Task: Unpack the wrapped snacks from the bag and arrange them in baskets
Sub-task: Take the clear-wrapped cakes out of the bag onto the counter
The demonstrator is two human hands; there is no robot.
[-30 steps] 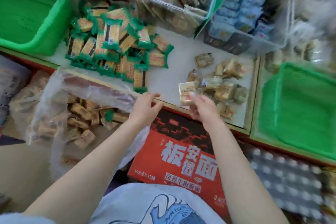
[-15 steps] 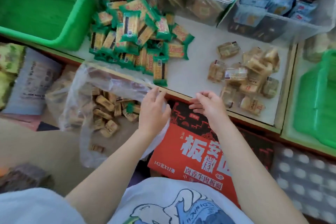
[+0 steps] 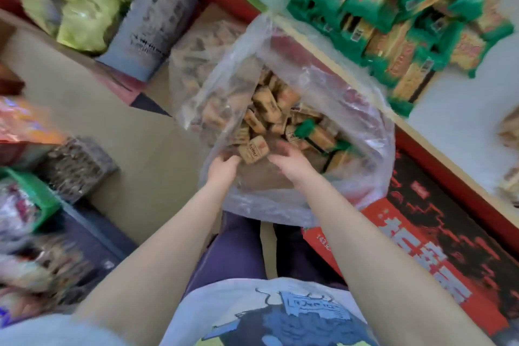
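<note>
1. clear plastic bag [image 3: 331, 109]: lies open on the floor against the red edge of a low white shelf [image 3: 460, 109]; its mouth faces the person, and both hands reach into it.
2. brown wrapped snacks [image 3: 269, 109]: heaped inside the bag, most toward its far and left side; a few green-ended packs [image 3: 309, 129] lie among them on the right.
3. left hand [image 3: 224, 168]: just inside the bag's mouth, fingers curled at the lower left edge of one brown snack [image 3: 254, 150]; blur and the snack itself hide the fingertips, so whether it actually grips the pack cannot be told.
4. right hand [image 3: 289, 161]: inside the bag beside the same snack, fingers bent forward over the packs; no pack is plainly held, and the grip cannot be told through the blur.
5. green-wrapped snacks [image 3: 393, 17]: a loose pile already on the white shelf at upper right, well apart from the bag's contents.
6. red carton [image 3: 421, 247]: printed with large white characters, lies on the floor at right, its near corner under the bag's edge.
7. surroundings: pale green packets [image 3: 75, 0] and a grey printed sack [image 3: 157, 17] at upper left; a green basket [image 3: 33, 194] holding wrapped goods at far left, strongly blurred.
</note>
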